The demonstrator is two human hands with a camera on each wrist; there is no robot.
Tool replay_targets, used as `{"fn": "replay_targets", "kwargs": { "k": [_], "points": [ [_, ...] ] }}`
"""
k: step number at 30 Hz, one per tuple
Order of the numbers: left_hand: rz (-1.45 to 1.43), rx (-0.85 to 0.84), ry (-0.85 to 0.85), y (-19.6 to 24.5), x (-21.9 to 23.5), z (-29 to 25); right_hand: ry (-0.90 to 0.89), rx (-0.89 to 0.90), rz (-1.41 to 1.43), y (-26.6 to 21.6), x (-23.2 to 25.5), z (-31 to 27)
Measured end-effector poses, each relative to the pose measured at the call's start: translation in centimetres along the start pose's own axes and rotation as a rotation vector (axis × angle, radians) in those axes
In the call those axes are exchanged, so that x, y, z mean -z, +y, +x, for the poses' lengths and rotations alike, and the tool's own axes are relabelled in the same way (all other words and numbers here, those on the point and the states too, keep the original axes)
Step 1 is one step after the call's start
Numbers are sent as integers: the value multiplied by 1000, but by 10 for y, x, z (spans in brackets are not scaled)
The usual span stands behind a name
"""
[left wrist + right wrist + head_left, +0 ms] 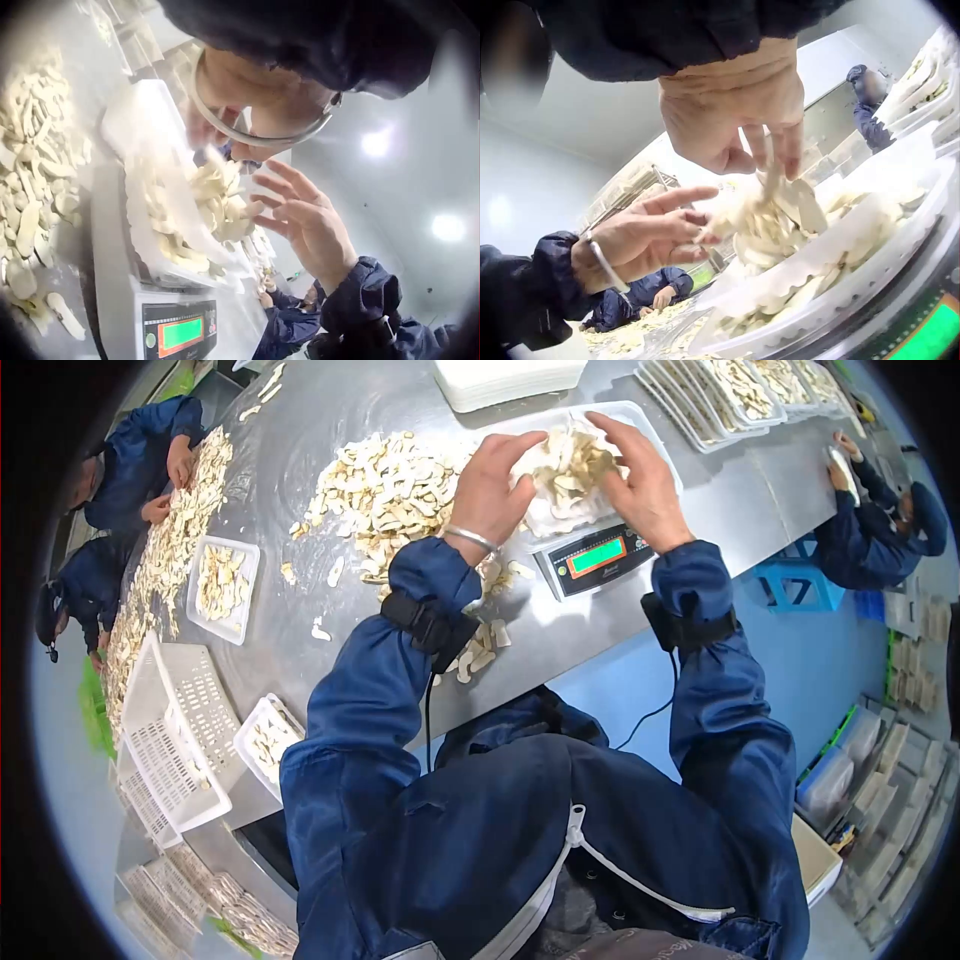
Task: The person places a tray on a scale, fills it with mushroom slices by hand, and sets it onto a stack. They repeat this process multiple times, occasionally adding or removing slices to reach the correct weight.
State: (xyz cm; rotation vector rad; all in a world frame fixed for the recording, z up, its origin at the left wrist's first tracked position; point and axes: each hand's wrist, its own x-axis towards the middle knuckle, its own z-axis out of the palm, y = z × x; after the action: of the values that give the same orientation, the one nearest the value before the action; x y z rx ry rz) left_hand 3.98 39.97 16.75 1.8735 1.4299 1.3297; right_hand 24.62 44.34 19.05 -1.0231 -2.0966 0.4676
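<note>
Both hands hover over a white plastic tray (652,432) on a digital scale (590,565) with a lit green display. Pale mushroom slices (570,468) lie in the tray, and a loose clump of them hangs blurred between the hands. My left hand (492,485), with a metal bangle at the wrist, has its fingers spread and bent at the clump's left. On the other side my right hand (645,485) has its fingers parted, their tips right at the slices (769,225). A translucent liner (810,274) stands up inside the tray.
Left of the scale lies a big heap of slices (385,490). Stacked white trays (510,382) stand behind it, with filled trays (715,405) at the back right. A perforated basket (190,730) sits at the left edge. Other people work across and beside the metal table (290,600).
</note>
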Motion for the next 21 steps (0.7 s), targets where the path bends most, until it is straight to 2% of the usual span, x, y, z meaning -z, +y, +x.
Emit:
{"fn": "replay_targets", "kwargs": {
  "k": [1,2,4,5,6,7,8,9,12,15,17,18,21],
  "points": [
    [42,-6,8,-4,4,-9,-7,21,-58,11,5,-6],
    [83,-11,14,-5,10,-19,-4,-56,-23,17,12,-16],
    [86,86,0,5,36,-39,116,-171,150,11,28,-32],
    [120,106,25,-1,47,-54,138,-215,115,9,33,-44],
    [91,203,35,5,60,-69,161,-258,82,7,37,-57],
    [187,224,58,-7,69,-90,123,-255,55,2,36,-71],
    [201,380,45,-11,81,-112,68,-269,124,-1,29,-88],
    [259,462,26,-27,92,-138,-34,-267,208,-11,20,-101],
    [407,670,-2,-62,120,-227,-445,-233,223,-25,-18,-140],
    [519,868,-113,-44,118,-272,-688,-169,200,-44,-56,-165],
    [402,935,-87,-31,102,-291,-751,-146,198,-55,-76,-175],
    [338,965,-70,-26,91,-297,-783,-133,191,-59,-85,-178],
    [524,651,-51,-12,71,-297,-724,-72,133,-71,-104,-181]
  ]
}}
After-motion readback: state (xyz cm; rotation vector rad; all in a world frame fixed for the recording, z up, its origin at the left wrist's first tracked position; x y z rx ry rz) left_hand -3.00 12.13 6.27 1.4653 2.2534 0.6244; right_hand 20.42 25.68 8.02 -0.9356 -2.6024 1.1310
